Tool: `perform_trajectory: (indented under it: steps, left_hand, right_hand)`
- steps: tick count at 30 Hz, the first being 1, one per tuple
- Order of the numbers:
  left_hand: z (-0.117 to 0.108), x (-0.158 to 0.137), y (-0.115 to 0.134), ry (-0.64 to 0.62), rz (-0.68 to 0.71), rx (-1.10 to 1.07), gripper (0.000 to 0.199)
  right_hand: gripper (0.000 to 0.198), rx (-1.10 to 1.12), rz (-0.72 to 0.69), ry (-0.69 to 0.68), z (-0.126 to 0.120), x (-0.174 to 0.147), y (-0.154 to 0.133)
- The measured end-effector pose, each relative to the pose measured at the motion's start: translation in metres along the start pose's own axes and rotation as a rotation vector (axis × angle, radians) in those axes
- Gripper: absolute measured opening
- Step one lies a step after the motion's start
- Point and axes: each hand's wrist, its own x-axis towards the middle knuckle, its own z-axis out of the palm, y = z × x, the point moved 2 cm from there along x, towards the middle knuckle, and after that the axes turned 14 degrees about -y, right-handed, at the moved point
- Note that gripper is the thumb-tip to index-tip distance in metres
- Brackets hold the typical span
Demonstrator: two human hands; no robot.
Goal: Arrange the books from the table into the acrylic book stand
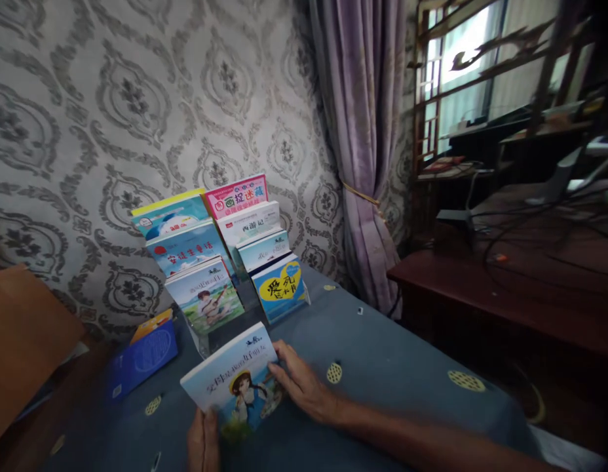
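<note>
Between my two hands is a light-blue picture book, tilted, with a girl in a yellow hat on its cover. My left hand grips its lower left edge, thumb on the front. My right hand holds the right edge, fingers partly hidden behind it. Just beyond stands a tiered book rack with books in two columns. A book with a guitar player on its cover is at the front left of the rack. At the front right sits a blue and yellow book.
A blue book lies left of the rack, partly over an orange one. A brown box or board stands at the far left. The cloth-covered table meets a patterned wall; a purple curtain and a dark red desk with cables are right.
</note>
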Motion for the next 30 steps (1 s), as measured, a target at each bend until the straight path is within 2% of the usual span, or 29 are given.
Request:
perform_trajectory:
  steps: [4,9,14,18,23,26,30]
  left_hand:
    - [-0.009,0.001,-0.002,-0.092,-0.021,0.075,0.070]
    - [-0.024,0.011,-0.001,-0.243,0.101,0.244,0.062]
    - [-0.026,0.032,0.025,-0.291,0.230,0.331,0.057]
    - [-0.010,0.056,0.060,-0.277,0.356,0.362,0.045]
    - [0.020,0.095,0.100,-0.237,0.572,0.402,0.030]
    - [0.038,0.118,0.110,-0.232,0.650,0.381,0.029]
    - [0.057,0.137,0.111,-0.203,0.672,0.357,0.030]
  right_hand:
    - [0.021,-0.073,-0.009,-0.029,-0.006,0.000,-0.002]
    - [0.019,-0.063,-0.024,-0.091,-0.012,0.006,-0.001]
    - [0.017,-0.096,-0.013,-0.029,-0.021,0.014,0.008]
    - [0.021,-0.107,-0.066,0.065,-0.045,0.028,0.015]
    - [0.030,-0.120,-0.145,0.211,-0.093,0.055,0.025]
    - [0.033,-0.103,-0.178,0.264,-0.118,0.069,0.034]
    - [0.031,-0.106,-0.205,0.280,-0.136,0.075,0.044]
